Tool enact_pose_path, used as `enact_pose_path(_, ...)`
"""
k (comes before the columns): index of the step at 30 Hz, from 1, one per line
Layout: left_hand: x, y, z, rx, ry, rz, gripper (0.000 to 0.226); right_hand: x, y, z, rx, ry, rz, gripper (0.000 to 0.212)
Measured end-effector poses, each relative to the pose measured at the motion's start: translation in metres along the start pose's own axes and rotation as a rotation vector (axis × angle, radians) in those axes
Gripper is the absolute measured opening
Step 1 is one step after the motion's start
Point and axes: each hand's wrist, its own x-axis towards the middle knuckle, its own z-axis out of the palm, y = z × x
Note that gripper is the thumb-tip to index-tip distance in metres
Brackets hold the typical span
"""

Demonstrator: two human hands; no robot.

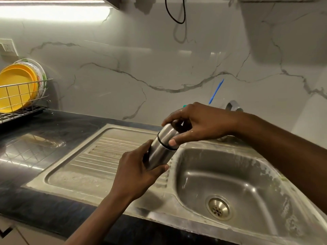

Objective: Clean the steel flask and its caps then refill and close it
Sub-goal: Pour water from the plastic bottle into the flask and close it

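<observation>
The left hand (136, 171) wraps the lower body of the steel flask (160, 150), while the right hand (198, 123) closes over its cap (170, 134). The flask is tilted, held in the air above the sink (230, 174) edge and ribbed drainboard (99, 156), set in the dark tabletop (44, 131).

I see a wire dish rack (23, 96) at nine o'clock with yellow plates (16, 87) in it; a black cord (175, 13) hangs at twelve o'clock; a wall socket (8, 47) sits at ten o'clock; a blue stick (216, 91) leans on the wall near the middle.
</observation>
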Motion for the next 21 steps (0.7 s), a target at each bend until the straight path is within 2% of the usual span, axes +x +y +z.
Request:
enact_pose_path(4,-0.004,-0.002,0.002,-0.012,-0.004,0.004,0.064,0.004,-0.003,0.009,0.013,0.02,0.083,0.053)
enact_pose_path(7,-0.003,-0.002,0.002,-0.01,-0.004,-0.004,0.068,0.005,-0.004,0.018,-0.077,0.07,0.117,0.05)
enact_pose_path(12,0.004,0.0,-0.003,-0.032,-0.008,-0.023,0.077,-0.001,0.002,0.011,-0.101,0.009,0.002,0.061)
enact_pose_path(16,0.003,0.004,-0.005,-0.033,-0.012,-0.012,0.071,-0.001,0.001,0.01,-0.139,-0.018,-0.041,0.048)
enact_pose_path(18,0.001,0.007,-0.003,-0.021,0.0,0.014,0.068,0.0,-0.002,0.016,-0.147,0.053,-0.008,0.045)
enact_pose_path(21,0.001,0.012,-0.002,0.008,0.045,0.036,0.065,0.001,-0.009,0.026,-0.183,0.27,0.083,0.05)
